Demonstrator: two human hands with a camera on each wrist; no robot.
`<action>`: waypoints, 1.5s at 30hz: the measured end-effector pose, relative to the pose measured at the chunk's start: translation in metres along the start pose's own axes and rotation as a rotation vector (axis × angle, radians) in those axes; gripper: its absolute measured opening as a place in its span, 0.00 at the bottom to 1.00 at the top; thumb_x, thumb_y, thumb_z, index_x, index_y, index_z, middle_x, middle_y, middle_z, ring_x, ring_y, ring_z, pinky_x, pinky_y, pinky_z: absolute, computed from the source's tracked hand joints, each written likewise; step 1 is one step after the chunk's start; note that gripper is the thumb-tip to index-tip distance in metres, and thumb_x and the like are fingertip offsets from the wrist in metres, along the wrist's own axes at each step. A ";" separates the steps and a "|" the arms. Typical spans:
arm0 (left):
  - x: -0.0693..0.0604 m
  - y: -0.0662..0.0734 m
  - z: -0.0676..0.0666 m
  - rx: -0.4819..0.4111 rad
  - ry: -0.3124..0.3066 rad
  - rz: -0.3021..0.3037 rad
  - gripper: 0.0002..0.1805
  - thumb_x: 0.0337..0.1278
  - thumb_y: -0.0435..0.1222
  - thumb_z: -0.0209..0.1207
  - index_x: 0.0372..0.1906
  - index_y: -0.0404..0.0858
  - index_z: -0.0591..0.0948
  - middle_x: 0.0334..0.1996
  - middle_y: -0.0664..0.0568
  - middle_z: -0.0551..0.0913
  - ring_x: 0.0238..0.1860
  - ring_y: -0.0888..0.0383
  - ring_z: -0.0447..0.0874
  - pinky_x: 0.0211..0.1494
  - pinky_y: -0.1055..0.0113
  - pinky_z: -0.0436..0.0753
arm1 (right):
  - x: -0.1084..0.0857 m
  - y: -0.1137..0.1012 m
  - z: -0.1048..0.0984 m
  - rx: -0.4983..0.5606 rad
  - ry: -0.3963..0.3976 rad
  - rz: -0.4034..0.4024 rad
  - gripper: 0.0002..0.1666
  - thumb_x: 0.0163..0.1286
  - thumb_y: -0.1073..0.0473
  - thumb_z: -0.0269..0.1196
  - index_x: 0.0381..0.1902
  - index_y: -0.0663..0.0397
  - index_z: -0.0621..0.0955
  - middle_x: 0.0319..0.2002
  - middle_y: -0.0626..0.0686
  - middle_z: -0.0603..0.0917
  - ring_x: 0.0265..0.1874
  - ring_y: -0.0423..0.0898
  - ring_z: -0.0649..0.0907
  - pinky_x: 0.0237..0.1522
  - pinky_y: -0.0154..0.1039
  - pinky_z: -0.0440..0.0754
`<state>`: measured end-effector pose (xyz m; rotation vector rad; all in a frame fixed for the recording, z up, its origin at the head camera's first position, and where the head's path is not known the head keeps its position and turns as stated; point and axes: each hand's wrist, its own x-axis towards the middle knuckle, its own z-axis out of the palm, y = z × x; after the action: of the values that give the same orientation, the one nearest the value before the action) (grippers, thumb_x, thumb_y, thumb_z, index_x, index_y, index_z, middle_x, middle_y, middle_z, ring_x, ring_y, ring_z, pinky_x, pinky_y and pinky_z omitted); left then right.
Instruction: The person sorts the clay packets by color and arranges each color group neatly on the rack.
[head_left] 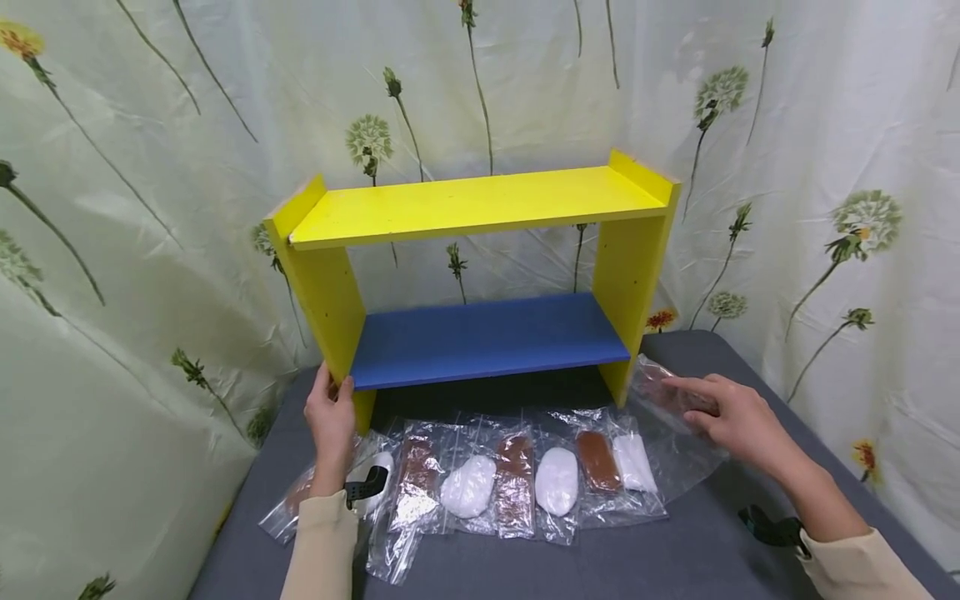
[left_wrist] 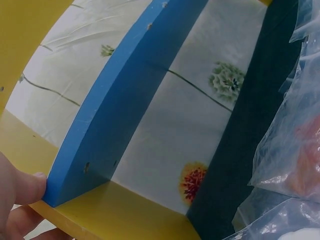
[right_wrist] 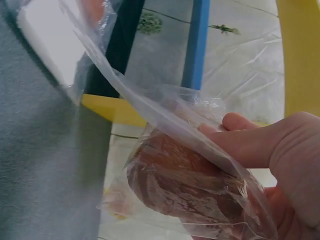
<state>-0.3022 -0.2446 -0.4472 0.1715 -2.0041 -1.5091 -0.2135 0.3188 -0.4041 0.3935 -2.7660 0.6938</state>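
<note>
A small yellow shelf unit (head_left: pixel 480 200) with a blue lower shelf (head_left: pixel 487 337) stands on the dark grey table. My left hand (head_left: pixel 330 421) grips its left side panel, thumb at the front by the blue board's end (left_wrist: pixel 52 192), other fingers around the outside. Right of the unit, my right hand (head_left: pixel 746 421) pinches a clear plastic bag (right_wrist: pixel 145 107) with a brown piece (right_wrist: pixel 185 175) inside. The thumb presses on the film; some of the fingers are hidden behind the bag. In the head view the bag hangs beside the right panel's foot.
Before the unit lies a row of several clear zip bags, holding brown slabs (head_left: pixel 597 460) and white lumps (head_left: pixel 557 482). One more bag (head_left: pixel 281 508) lies partly under the left forearm. A flower-print curtain (head_left: pixel 465 100) hangs behind the table (head_left: pixel 622 562).
</note>
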 end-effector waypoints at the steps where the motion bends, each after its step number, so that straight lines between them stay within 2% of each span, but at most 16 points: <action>1: 0.000 0.000 -0.001 0.000 -0.002 0.000 0.27 0.74 0.36 0.56 0.73 0.54 0.71 0.64 0.44 0.77 0.63 0.44 0.76 0.63 0.43 0.75 | 0.000 -0.002 -0.001 0.003 0.001 -0.008 0.35 0.62 0.67 0.71 0.66 0.39 0.80 0.36 0.45 0.78 0.23 0.40 0.74 0.24 0.37 0.69; 8: 0.003 0.003 -0.003 0.010 -0.006 0.007 0.26 0.74 0.35 0.56 0.73 0.52 0.72 0.63 0.44 0.78 0.62 0.45 0.77 0.63 0.44 0.76 | 0.007 -0.022 -0.014 -0.003 0.012 -0.066 0.36 0.61 0.69 0.72 0.65 0.37 0.81 0.35 0.44 0.77 0.23 0.40 0.72 0.22 0.35 0.70; 19: 0.005 0.002 -0.006 0.012 -0.001 0.016 0.26 0.74 0.34 0.56 0.72 0.53 0.72 0.63 0.44 0.78 0.62 0.45 0.78 0.62 0.45 0.76 | 0.028 -0.049 -0.033 -0.031 0.097 -0.290 0.39 0.56 0.72 0.74 0.63 0.36 0.82 0.36 0.41 0.78 0.20 0.35 0.71 0.20 0.33 0.70; 27: 0.008 0.003 -0.002 0.017 0.004 0.043 0.26 0.73 0.34 0.57 0.72 0.52 0.73 0.62 0.43 0.79 0.60 0.45 0.79 0.62 0.45 0.77 | 0.045 -0.066 -0.047 -0.026 0.167 -0.397 0.40 0.51 0.75 0.76 0.60 0.40 0.84 0.39 0.41 0.81 0.25 0.36 0.72 0.23 0.31 0.73; 31: 0.008 0.003 0.000 0.021 0.007 0.039 0.26 0.72 0.32 0.58 0.71 0.50 0.74 0.61 0.42 0.79 0.60 0.44 0.79 0.62 0.45 0.77 | 0.053 -0.074 -0.054 -0.027 0.184 -0.420 0.40 0.51 0.75 0.76 0.60 0.39 0.84 0.41 0.41 0.82 0.27 0.36 0.72 0.24 0.31 0.73; 40: 0.003 0.000 -0.001 0.027 0.002 0.030 0.26 0.72 0.32 0.58 0.71 0.49 0.74 0.62 0.42 0.79 0.61 0.44 0.79 0.62 0.44 0.77 | 0.066 -0.090 -0.061 0.004 0.177 -0.410 0.39 0.54 0.73 0.75 0.61 0.36 0.83 0.35 0.41 0.77 0.25 0.37 0.71 0.23 0.31 0.70; 45: 0.003 -0.003 -0.002 0.038 0.002 0.026 0.26 0.72 0.33 0.58 0.71 0.50 0.74 0.62 0.43 0.79 0.61 0.44 0.79 0.62 0.44 0.76 | 0.076 -0.099 -0.066 0.028 0.191 -0.434 0.39 0.55 0.73 0.75 0.62 0.35 0.83 0.36 0.40 0.78 0.26 0.37 0.71 0.23 0.31 0.70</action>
<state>-0.3043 -0.2485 -0.4485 0.1622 -2.0268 -1.4544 -0.2398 0.2526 -0.2822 0.8519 -2.3780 0.6213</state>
